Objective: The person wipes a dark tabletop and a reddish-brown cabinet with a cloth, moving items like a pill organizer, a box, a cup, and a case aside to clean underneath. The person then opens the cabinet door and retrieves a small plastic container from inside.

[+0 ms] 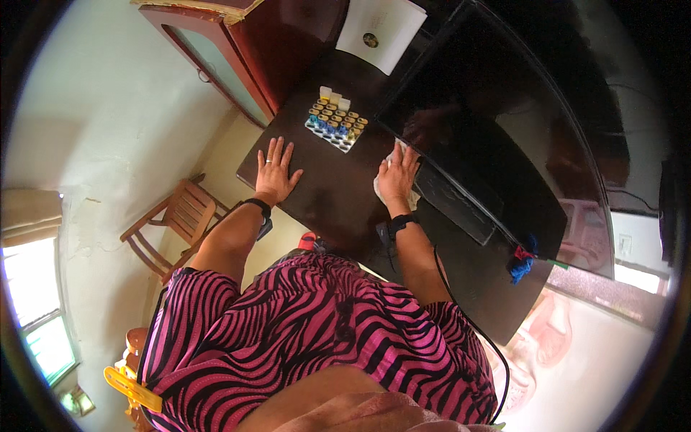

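Observation:
My left hand (pixel 276 171) lies flat on the dark wooden table (pixel 329 194) near its left edge, fingers spread, with a ring on one finger and nothing held. Under my right hand (pixel 398 175) is a crumpled white cloth (pixel 414 200), pressed to the tabletop beside the lower edge of a large black screen (pixel 464 119). Beyond and between both hands stands a white rack (pixel 343 146) holding several small capped bottles or tubes, with blue, gold and white parts.
A white printed sheet (pixel 380 32) lies at the back. A red-brown cabinet (pixel 251 59) borders the table's far left. Near the right end are a blue and red cloth item (pixel 521 267) and a dark flat panel (pixel 453 205). A wooden chair (pixel 189 211) stands left.

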`<state>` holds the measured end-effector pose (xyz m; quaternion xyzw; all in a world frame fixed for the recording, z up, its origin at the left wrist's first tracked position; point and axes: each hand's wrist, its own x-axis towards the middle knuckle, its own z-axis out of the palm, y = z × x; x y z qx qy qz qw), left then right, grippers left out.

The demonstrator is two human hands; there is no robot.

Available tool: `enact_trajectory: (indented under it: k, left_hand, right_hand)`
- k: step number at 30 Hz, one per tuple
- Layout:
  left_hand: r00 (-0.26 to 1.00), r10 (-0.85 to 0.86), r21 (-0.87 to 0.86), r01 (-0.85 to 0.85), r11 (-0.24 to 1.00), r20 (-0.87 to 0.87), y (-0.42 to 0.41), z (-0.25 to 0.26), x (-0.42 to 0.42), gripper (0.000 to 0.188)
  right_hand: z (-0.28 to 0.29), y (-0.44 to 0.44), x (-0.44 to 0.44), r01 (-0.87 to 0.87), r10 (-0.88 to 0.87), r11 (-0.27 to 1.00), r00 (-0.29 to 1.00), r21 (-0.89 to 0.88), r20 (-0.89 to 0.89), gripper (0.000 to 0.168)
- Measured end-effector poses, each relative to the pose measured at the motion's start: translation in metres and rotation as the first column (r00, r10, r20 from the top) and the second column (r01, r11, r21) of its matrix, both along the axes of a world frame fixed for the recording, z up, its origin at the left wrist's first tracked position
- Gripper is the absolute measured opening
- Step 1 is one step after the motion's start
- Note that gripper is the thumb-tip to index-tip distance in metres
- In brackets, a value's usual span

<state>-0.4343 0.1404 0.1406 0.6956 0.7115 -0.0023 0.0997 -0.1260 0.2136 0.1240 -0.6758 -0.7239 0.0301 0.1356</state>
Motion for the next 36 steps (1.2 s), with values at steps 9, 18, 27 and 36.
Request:
enact_trajectory:
  k: [9,18,27,36]
  left_hand:
    - [1.000,-0.006,-0.028,0.006,1.000,0.013,0.023,0.003,0.015,0.075]
    - [0.999,-0.033,0.074,0.031,0.997,0.016,0.026,0.009,0.012,0.075]
    - [0.860,-0.117,-0.110,0.196,0.974,0.496,0.152,0.032,-0.040,0.082]
    - [0.809,-0.162,-0.212,0.333,0.919,0.566,0.191,0.024,-0.079,0.069]
  right_hand:
    - [0.014,0.067,0.020,-0.200,0.194,0.954,0.980,-0.224,-0.048,0.055]
    - [0.031,0.008,0.022,-0.386,0.378,0.922,0.909,-0.014,-0.176,0.069]
    - [0.049,0.010,-0.028,-0.006,-0.103,0.941,0.947,-0.338,-0.305,0.082]
    - [0.058,0.058,-0.119,-0.030,-0.384,0.752,0.793,-0.659,-0.474,0.092]
